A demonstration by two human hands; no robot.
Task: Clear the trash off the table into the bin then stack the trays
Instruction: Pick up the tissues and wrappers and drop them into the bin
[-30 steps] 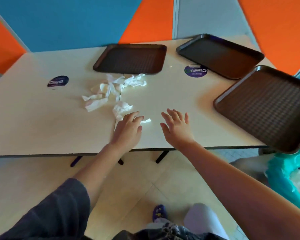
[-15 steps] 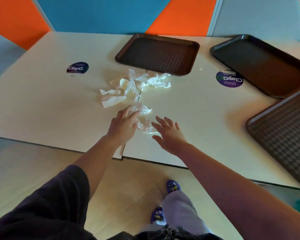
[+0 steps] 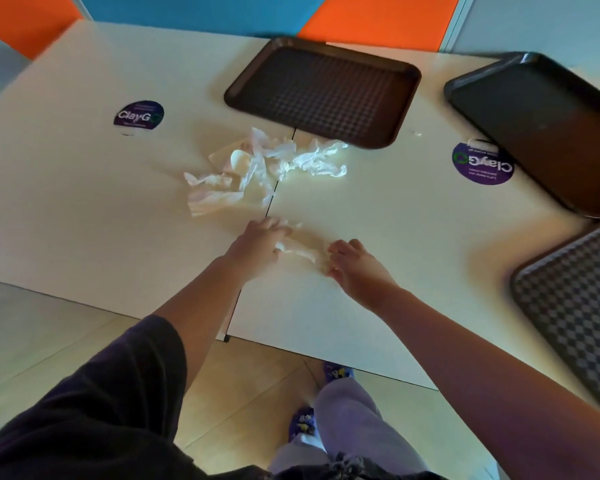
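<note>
A small crumpled white tissue (image 3: 300, 250) lies on the cream table (image 3: 84, 209) between my two hands. My left hand (image 3: 258, 245) curls its fingers over the tissue's left end. My right hand (image 3: 359, 266) pinches the tissue's right end, fingers curled. Beyond them, at the seam between the two tabletops, is a loose pile of white tissues (image 3: 267, 164). A brown tray (image 3: 323, 95) lies behind the pile. A black tray (image 3: 541, 133) sits at the far right, and a third, checkered tray (image 3: 579, 306) is at the right edge, partly cut off.
Two round purple stickers are on the table, one at the left (image 3: 138, 115) and one (image 3: 482, 163) partly under the black tray. The table's near edge runs diagonally just before my legs and shoes (image 3: 336, 372). Orange and blue wall panels stand behind.
Both hands have reached further onto the table and closed in on the small tissue from either side. My view has shifted left, so the right-hand tray and the teal bin slid out of frame.
</note>
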